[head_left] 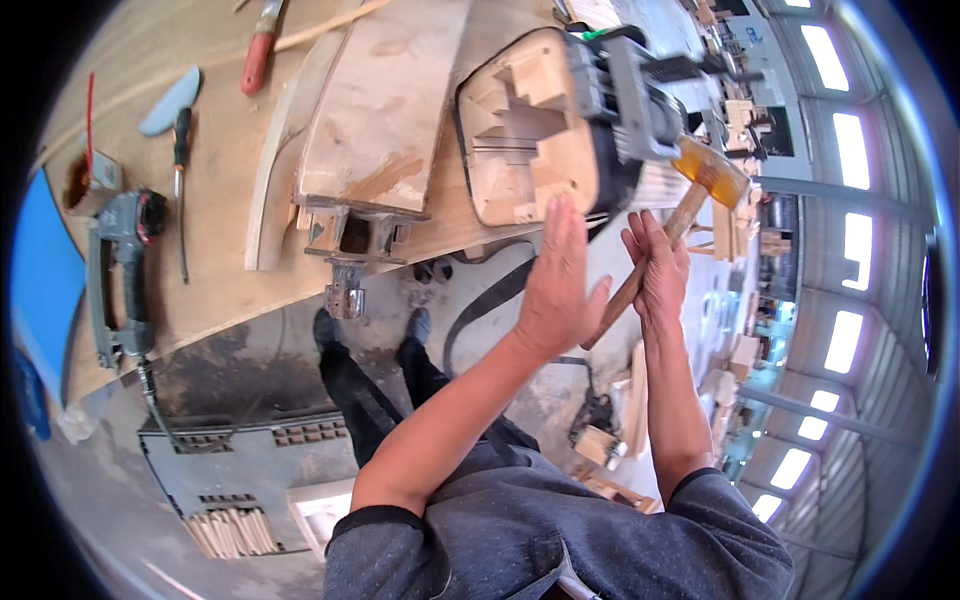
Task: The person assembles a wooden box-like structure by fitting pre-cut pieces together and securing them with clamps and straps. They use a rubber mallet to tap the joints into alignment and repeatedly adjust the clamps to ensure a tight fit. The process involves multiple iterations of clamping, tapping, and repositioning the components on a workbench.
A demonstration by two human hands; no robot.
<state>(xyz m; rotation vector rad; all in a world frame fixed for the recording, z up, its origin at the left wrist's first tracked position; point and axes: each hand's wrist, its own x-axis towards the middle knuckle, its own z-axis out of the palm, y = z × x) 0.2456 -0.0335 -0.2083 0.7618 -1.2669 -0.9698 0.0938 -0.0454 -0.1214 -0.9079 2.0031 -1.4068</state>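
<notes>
My right hand (657,262) is closed round the wooden handle of a mallet (690,205) with an amber, see-through head, raised beside the bench. My left hand (560,285) is held flat, fingers stretched out and thumb apart, with nothing in it. Its fingertips are at the near edge of a pale wooden shell (582,140) with a dark outer rim and stepped blocks inside; whether they touch it I cannot tell. A grey metal clamp (632,95) sits against the shell's dark right side, close to the mallet head.
On the wooden bench (225,300) lie a nail gun (128,270) with a hose, a screwdriver (181,150), a scraper blade (172,103) and a red-handled tool (257,62). A bench vise (346,288) juts from the front edge. A dark strap (490,298) hangs below.
</notes>
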